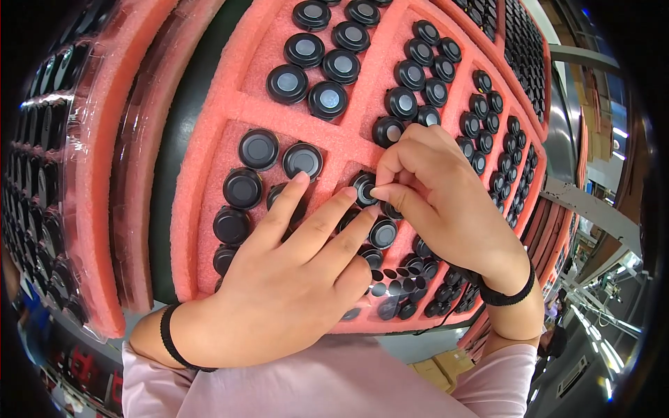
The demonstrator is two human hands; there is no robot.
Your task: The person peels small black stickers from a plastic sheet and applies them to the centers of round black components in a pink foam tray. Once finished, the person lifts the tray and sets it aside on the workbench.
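A large pink foam tray (279,113) is lying beneath both hands, its dividers separating compartments that are holding rows of black round parts. Beside it on the left, more pink foam (92,209) is standing, with clear plastic along its edge. A pale pink shirt (334,380) is filling the lower edge of the view.

The left hand (293,279) is reaching across the tray palm down, its fingers extending and spreading; its index fingertip is resting at the near edge of a capped round part (302,159). The right hand (439,195) is curling inward, its thumb and forefinger almost meeting at the edge of another round part (363,187); whether they are gripping anything, one cannot tell. That part is sitting in the compartment just right of the divider, near the left hand's middle fingertip.

A clear sheet (387,306) bearing dark round spots is lying over parts nearer the person. Black bands are circling both wrists. Smallest of all, light grey discs (286,82) are showing at the centres of the upper parts.
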